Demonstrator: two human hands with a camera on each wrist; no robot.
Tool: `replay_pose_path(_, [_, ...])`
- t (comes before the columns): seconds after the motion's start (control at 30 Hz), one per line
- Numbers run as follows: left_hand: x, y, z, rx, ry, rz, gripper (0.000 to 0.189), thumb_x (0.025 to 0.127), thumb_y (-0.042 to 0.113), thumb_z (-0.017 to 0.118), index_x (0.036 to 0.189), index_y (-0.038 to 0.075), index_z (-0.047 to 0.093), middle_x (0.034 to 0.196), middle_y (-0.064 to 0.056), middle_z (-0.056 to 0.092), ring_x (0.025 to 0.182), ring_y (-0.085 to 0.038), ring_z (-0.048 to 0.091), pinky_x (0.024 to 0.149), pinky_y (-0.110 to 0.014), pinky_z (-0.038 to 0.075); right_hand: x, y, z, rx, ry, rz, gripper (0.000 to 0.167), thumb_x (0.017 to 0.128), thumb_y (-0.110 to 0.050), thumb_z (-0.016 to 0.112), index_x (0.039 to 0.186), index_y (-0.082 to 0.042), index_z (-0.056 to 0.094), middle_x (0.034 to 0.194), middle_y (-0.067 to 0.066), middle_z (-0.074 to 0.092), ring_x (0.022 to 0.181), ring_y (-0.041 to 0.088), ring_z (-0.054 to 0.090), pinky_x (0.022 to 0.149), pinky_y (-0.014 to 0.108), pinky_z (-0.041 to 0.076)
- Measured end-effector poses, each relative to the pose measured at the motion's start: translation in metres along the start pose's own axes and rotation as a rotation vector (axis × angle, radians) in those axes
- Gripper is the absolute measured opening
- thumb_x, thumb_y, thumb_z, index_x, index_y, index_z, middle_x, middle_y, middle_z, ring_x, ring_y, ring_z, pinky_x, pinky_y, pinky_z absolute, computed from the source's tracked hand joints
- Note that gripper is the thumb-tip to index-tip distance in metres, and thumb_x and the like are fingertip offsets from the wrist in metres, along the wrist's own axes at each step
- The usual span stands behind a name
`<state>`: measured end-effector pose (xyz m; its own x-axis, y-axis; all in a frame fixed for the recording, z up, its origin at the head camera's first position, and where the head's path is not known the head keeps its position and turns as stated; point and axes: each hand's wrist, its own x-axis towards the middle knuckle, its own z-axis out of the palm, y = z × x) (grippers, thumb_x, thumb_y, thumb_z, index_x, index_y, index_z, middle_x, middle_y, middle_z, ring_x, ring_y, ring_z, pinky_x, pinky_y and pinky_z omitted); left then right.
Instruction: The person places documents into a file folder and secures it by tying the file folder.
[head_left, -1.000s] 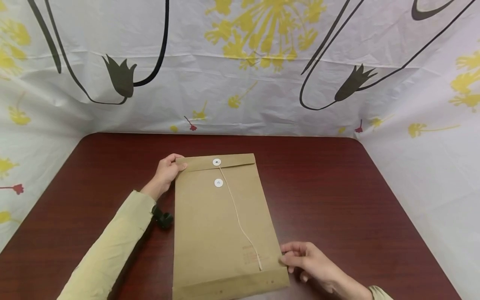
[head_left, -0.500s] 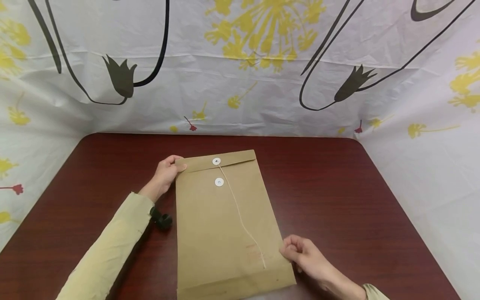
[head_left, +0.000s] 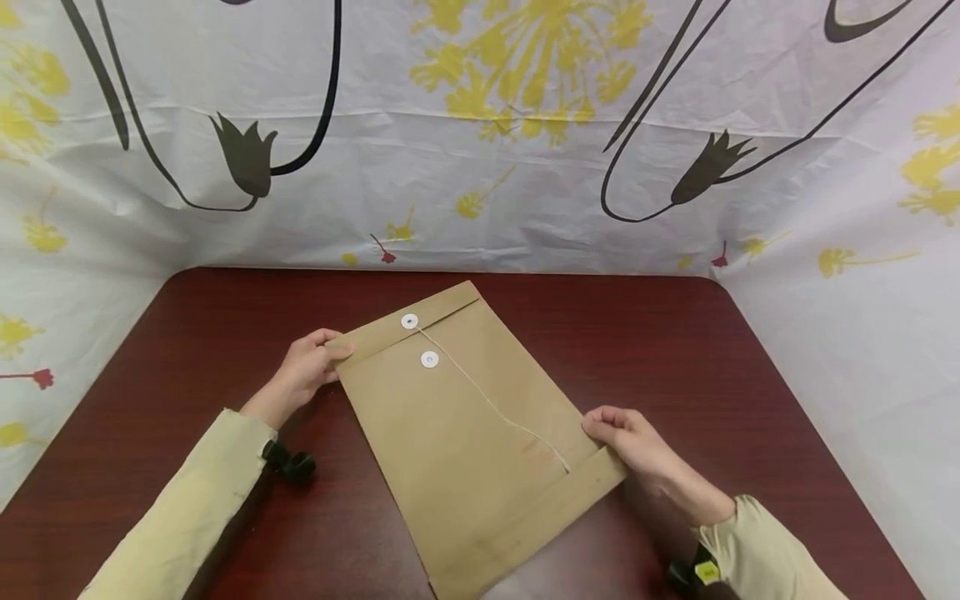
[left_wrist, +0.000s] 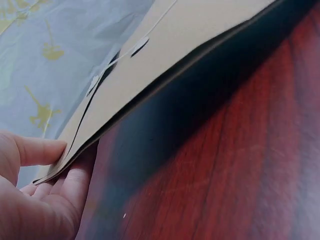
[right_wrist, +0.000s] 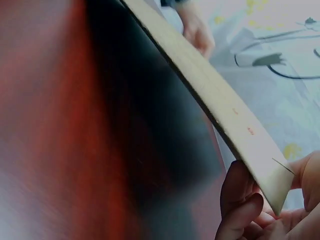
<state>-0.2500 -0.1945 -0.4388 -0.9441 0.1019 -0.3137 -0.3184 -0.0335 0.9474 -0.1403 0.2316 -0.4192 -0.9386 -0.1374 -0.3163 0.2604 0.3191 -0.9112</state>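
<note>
A brown kraft paper envelope [head_left: 465,433] is held between both hands, tilted with its flap end toward the far left. Two white paper buttons [head_left: 430,359] sit by the flap, and a thin string [head_left: 495,407] trails from the upper one down the face. My left hand [head_left: 303,371] pinches the flap corner; in the left wrist view the thumb lies on top and the fingers [left_wrist: 75,187] underneath. My right hand [head_left: 633,442] grips the right edge near the folded bottom end. Gaps and shadow under the envelope [right_wrist: 215,85] show it raised off the table in the wrist views.
Beneath lies a dark red wood-grain table [head_left: 750,400] with rounded far corners. A white curtain [head_left: 540,208] printed with yellow flowers and dark tulips encloses its back and sides. Dark wrist devices [head_left: 288,462] show at both sleeves.
The envelope has turned counterclockwise, its bottom right corner moving up and right with my right hand. My left hand has shifted slightly left and nearer, keeping its pinch on the corner.
</note>
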Motion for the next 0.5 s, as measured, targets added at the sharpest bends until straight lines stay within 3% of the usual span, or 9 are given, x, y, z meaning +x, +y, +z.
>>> replay_pose_path(0.13, [-0.008, -0.002, -0.005, -0.007, -0.032, -0.001, 0.013, 0.091, 0.008, 0.058, 0.099, 0.006, 0.048, 0.081, 0.005, 0.059, 0.068, -0.007, 0.061, 0.064, -0.024, 0.051, 0.016, -0.007, -0.009, -0.009, 0.028, 0.035, 0.017, 0.092, -0.016, 0.055, 0.089, -0.001, 0.060, 0.069, -0.001, 0.058, 0.057, 0.010, 0.055, 0.054, 0.027, 0.047])
replay_pose_path(0.5, [-0.024, -0.007, -0.013, 0.057, -0.073, -0.026, 0.010, 0.090, 0.007, 0.058, 0.090, 0.010, 0.048, 0.079, 0.005, 0.059, 0.069, -0.007, 0.061, 0.066, -0.024, 0.052, 0.057, -0.008, -0.025, -0.129, 0.073, -0.013, 0.024, 0.091, -0.024, 0.060, 0.085, -0.001, 0.065, 0.064, -0.002, 0.059, 0.051, 0.009, 0.054, 0.049, 0.025, 0.045])
